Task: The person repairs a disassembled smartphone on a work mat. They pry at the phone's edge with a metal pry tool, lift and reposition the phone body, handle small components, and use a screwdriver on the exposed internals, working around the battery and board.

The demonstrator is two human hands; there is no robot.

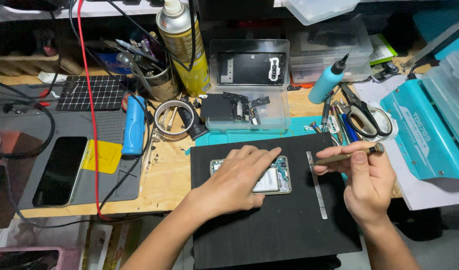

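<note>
Flat, the left hand (239, 182) presses the opened phone (277, 180) with fingers spread, while right hand (367, 182) fingers pinch a screwdriver (347, 156).

Wooden workbench (164, 180); on it black mat (279, 225), grey mat (89, 145), teal machine (424, 135)

**One head camera, looking down at the bench**

A single view is coming from the person's head, tilting steeply down and forward over the black mat (279, 220). It is sitting close, with both forearms entering from the bottom edge. The far shelf (64, 10) is filling the top edge. No second view is sharing the scene.
</note>
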